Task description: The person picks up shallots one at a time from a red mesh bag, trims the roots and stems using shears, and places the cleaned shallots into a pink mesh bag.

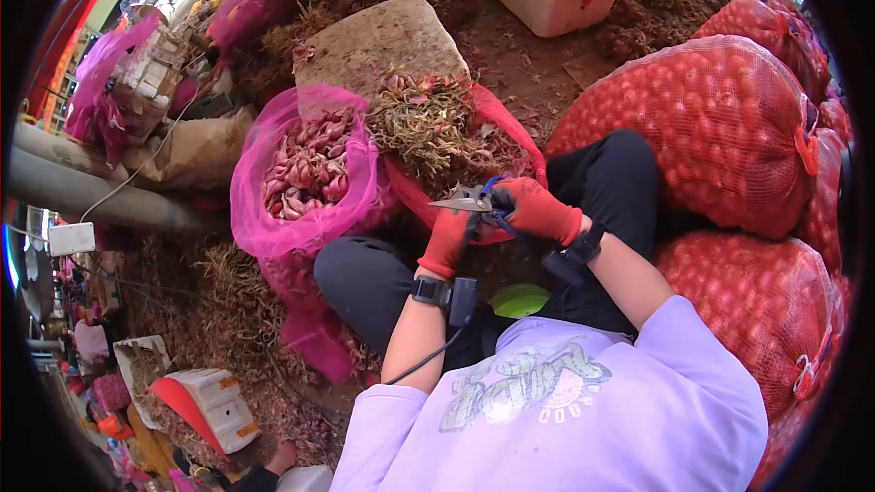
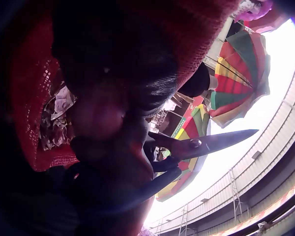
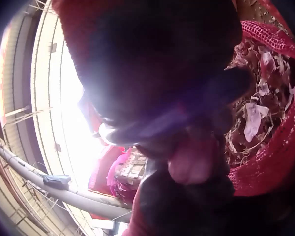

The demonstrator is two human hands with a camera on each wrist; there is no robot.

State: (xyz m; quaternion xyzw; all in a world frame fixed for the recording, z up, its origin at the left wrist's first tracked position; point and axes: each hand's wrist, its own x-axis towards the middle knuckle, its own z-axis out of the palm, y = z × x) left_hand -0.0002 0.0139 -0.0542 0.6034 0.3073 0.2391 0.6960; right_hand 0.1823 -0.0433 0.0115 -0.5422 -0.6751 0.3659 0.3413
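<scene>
Above the open red mesh bag's [image 1: 510, 118] near edge: right hand [image 1: 544, 210] grips blue-handled scissors [image 1: 467, 204], blades toward left hand [image 1: 447, 239], whose hold can't be told; littered brown floor [image 1: 524, 64], full red sacks [image 1: 693, 118] right, striped umbrella [image 2: 241, 73] overhead

Red gloves: soft daylight evenly lights the red-gloved left hand [image 1: 447, 239] and red-gloved right hand [image 1: 544, 210] in the head view; both wrist views sink them into deep shadow.
Scissors blades: the pointed, blue-handled metal scissors [image 1: 467, 205] catch a pale sheen at the grip, then stand dark against glare seen from the left wrist.
White sky [image 2: 285, 54]: blown out beyond the grip.
Right-wrist close-up: blurred, with bluish haze across the grip.
Lens edge: black corners encircle the head view; the ribbed, pale metal roof [image 2: 258, 172] bows beyond the grip.
</scene>
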